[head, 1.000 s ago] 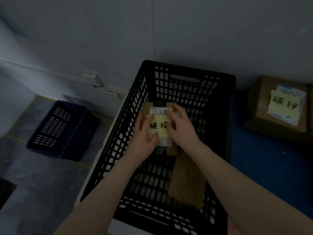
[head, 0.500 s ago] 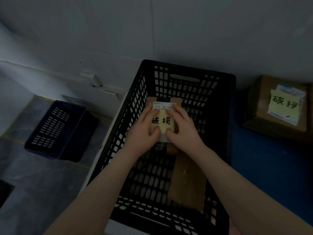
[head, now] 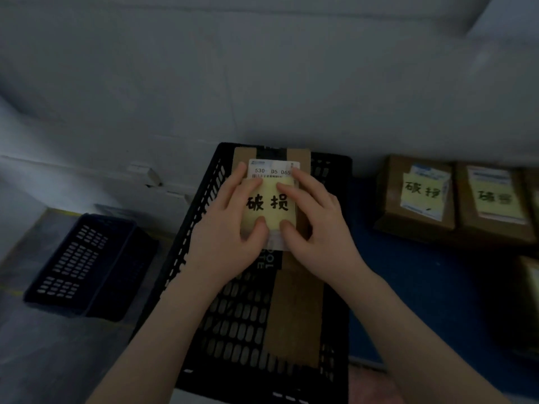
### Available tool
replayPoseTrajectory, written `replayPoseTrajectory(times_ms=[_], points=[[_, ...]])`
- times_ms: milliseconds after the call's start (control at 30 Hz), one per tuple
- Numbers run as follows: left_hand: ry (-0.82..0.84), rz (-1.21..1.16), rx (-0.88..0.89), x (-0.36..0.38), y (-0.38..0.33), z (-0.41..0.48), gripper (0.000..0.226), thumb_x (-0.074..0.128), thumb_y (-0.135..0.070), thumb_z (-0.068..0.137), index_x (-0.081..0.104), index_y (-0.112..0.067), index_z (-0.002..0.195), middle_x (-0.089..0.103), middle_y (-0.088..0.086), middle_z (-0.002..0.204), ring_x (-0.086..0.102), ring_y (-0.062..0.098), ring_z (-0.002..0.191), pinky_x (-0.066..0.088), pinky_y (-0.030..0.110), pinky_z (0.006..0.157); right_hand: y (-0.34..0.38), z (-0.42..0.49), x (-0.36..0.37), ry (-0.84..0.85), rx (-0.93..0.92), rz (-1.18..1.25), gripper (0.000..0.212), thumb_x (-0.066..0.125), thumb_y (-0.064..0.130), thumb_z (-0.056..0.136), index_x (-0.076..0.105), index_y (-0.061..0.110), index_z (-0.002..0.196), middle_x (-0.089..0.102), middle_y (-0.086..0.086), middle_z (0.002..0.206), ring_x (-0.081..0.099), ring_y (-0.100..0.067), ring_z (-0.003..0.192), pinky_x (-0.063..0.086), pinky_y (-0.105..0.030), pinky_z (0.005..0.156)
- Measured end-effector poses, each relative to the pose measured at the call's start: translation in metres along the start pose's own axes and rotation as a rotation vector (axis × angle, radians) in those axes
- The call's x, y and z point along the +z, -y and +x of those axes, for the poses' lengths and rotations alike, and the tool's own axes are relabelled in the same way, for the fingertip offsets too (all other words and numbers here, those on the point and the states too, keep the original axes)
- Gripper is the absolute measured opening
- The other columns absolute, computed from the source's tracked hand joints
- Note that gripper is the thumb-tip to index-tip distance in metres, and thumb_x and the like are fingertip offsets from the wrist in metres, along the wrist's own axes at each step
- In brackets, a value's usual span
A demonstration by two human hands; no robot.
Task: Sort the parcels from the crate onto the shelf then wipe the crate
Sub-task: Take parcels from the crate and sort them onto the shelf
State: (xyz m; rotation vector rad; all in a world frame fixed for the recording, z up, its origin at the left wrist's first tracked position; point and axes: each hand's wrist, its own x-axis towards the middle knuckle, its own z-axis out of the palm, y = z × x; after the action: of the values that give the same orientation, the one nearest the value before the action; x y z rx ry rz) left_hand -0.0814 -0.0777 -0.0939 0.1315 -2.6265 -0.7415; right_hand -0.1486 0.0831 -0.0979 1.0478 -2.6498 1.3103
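A brown cardboard parcel (head: pixel 298 155) with a white shipping label and a yellow note in black handwriting is held above the black slatted crate (head: pixel 198 217). My left hand (head: pixel 224 228) grips its left side, thumb on the note. My right hand (head: pixel 315 225) grips its right side, fingers over the label. Another flat brown parcel (head: pixel 294 316) lies on the crate's floor below. Two labelled brown parcels, one (head: pixel 414 196) beside the other (head: pixel 493 205), stand on the blue shelf surface (head: pixel 423 287) to the right.
A dark blue slatted crate (head: pixel 84 258) sits on the grey floor at the left. A grey wall rises right behind the black crate. Part of another box (head: pixel 529 301) shows at the right edge.
Both hands have lifted the parcel up out of the crate towards its far rim. The view has shifted, bringing a second shelf parcel into sight.
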Motion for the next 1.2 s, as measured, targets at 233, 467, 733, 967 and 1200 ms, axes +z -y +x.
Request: replayPoseTrajectory(times_ms=[233,467,733,967,1200], points=[[-0.049,-0.017,0.170,0.020,-0.100,0.012,0.060,0.043,-0.042,0.083,0.041,-0.023,0.140,0.022,-0.010,0.156,0.034,-0.001,0.128,0.053,0.024,0.075,-0.011,-0.047,-0.094,-0.188,0.016,-0.045,0.052,0.058,0.028,0.085,0.048,0.028,0.136,0.026,0.014,0.152,0.030,-0.019,0.136,0.024,-0.023,0.106],[0.006,-0.037,0.177,0.089,-0.206,-0.023,0.059,0.042,-0.043,0.084,0.036,-0.030,0.142,0.020,-0.013,0.157,0.057,0.014,0.108,0.052,0.025,0.066,-0.068,-0.133,-0.178,-0.205,0.069,-0.057,0.052,0.057,0.029,0.083,0.048,0.031,0.135,0.025,0.016,0.152,0.030,-0.018,0.134,0.023,-0.019,0.103],[0.125,-0.054,0.015,0.169,-0.252,-0.097,0.057,0.041,-0.046,0.084,0.032,-0.040,0.140,0.014,-0.019,0.156,0.058,0.015,0.106,0.052,0.027,0.064,-0.131,-0.219,-0.201,-0.008,0.154,-0.063,0.052,0.057,0.030,0.086,0.044,0.037,0.137,0.020,0.020,0.152,0.026,-0.015,0.137,0.026,-0.026,0.104],[0.333,-0.077,-0.074,0.220,-0.232,-0.089,0.065,0.038,-0.050,0.084,0.017,-0.043,0.145,0.005,-0.029,0.153,0.045,0.008,0.121,0.053,0.034,0.071,-0.170,-0.221,-0.183,0.120,0.328,-0.073,0.054,0.055,0.025,0.090,0.039,0.033,0.141,0.012,0.016,0.154,0.022,-0.017,0.140,0.032,-0.031,0.111],[0.396,-0.132,-0.091,0.255,-0.214,-0.063,0.059,0.046,-0.039,0.089,0.026,-0.038,0.145,0.011,-0.026,0.153,0.044,0.009,0.122,0.051,0.035,0.074,-0.180,-0.191,-0.170,0.221,0.540,-0.213,0.059,0.051,0.017,0.090,0.033,0.025,0.146,0.005,0.003,0.157,0.023,-0.029,0.139,0.030,-0.038,0.113]])
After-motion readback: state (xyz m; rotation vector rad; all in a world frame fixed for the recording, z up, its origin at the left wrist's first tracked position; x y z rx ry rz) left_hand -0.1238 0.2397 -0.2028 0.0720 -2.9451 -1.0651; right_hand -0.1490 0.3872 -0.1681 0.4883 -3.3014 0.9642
